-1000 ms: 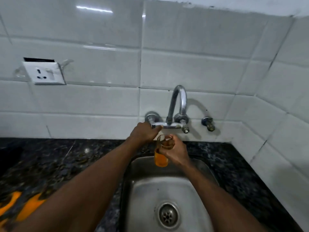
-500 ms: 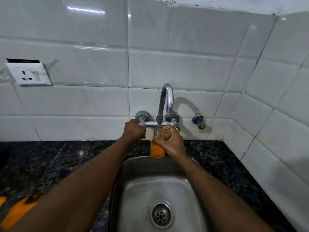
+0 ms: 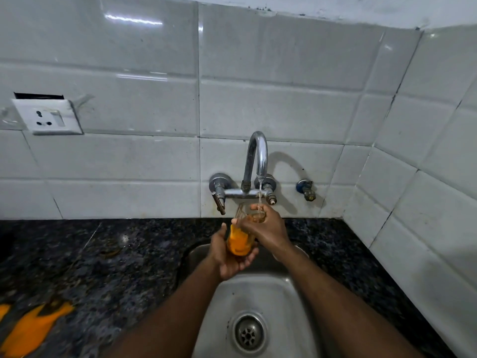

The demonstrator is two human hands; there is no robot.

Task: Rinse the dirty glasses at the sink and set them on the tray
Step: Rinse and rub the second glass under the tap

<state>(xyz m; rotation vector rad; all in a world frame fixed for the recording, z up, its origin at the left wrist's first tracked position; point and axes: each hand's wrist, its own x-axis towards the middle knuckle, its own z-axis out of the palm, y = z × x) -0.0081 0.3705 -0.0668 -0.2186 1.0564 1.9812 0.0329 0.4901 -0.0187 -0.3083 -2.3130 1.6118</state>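
A clear glass (image 3: pixel 239 241) with orange liquid in its lower half is held tilted over the back of the steel sink (image 3: pixel 260 303). My left hand (image 3: pixel 228 257) cups its base from below. My right hand (image 3: pixel 265 228) wraps the upper part near the rim. A thin stream of water runs from the curved chrome tap (image 3: pixel 256 158) down onto my right hand and the glass rim. The tray is out of view.
Black speckled stone counter (image 3: pixel 108 257) surrounds the sink. Orange patches (image 3: pixel 31 329) lie on it at the lower left. The tap lever (image 3: pixel 219 200) hangs left of the spout. A wall socket (image 3: pixel 47 116) sits on the white tiles. The tiled right wall (image 3: pixel 426 202) closes the corner.
My left hand has left the tap lever and come down under the glass. Water now flows from the spout. The glass sits slightly lower, held by both hands.
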